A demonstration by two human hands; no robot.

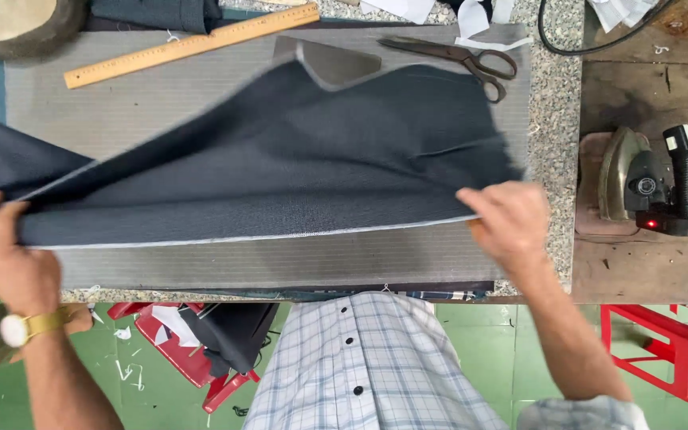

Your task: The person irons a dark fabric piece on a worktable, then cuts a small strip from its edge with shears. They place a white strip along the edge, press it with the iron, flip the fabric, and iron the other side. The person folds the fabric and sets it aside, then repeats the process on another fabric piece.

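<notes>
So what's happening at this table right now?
A person holds a dark grey piece of fabric over a padded grey work surface, the left hand pinching one end of its near edge and the right hand the other. Scissors and a wooden ruler lie beyond it; an iron rests at the right.

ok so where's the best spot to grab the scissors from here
By the looped handles at the right end of the scissors, coming in from the right. The blades point left and lie shut and flat on the grey mat, so the loops are the safe, open part; the dark cloth stops just short of them.
</notes>
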